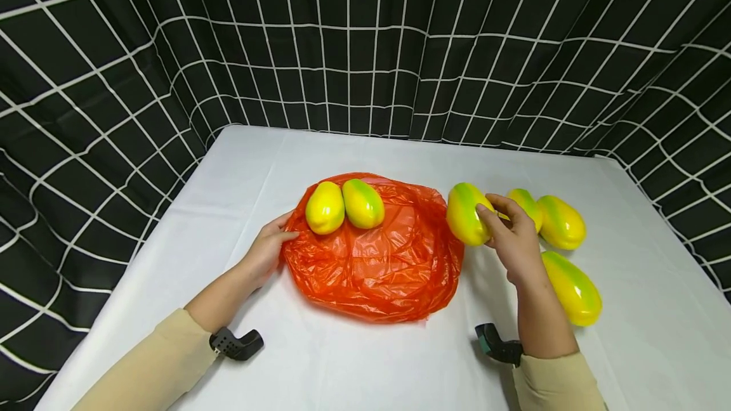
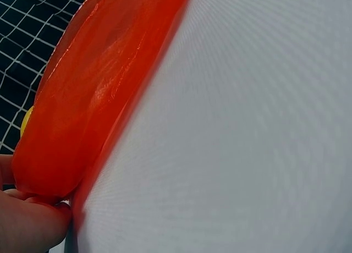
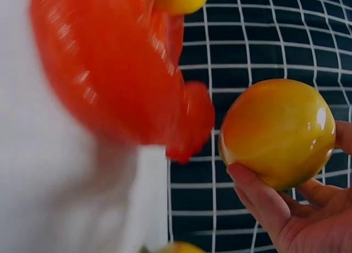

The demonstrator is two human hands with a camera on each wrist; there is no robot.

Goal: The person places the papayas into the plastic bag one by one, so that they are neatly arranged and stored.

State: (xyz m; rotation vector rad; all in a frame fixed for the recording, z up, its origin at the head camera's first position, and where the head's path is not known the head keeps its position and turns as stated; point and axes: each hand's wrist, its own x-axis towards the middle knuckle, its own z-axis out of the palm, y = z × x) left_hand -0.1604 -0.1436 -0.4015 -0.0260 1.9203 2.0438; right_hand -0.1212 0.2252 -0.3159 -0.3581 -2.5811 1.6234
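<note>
A red plastic bag (image 1: 371, 259) lies spread with its mouth open on the white table. Two yellow-green mangoes, the left mango (image 1: 325, 208) and the right mango (image 1: 363, 203), sit inside toward its far left. My left hand (image 1: 268, 247) pinches the bag's left rim between thumb and fingers; the pinch shows at the lower left of the left wrist view. In my right hand (image 1: 514, 236) is another glossy mango (image 1: 467, 214), held raised at the bag's right edge. The right wrist view shows the thumb and fingers around this mango (image 3: 278, 133).
Right of the bag, three more mangoes lie on the white table (image 1: 657, 259): a partly hidden mango (image 1: 526, 207), a mango behind my right hand (image 1: 562, 222) and a nearer mango (image 1: 573, 290) beside my forearm. A black curtain with a white grid (image 1: 365, 43) surrounds the table's back and sides.
</note>
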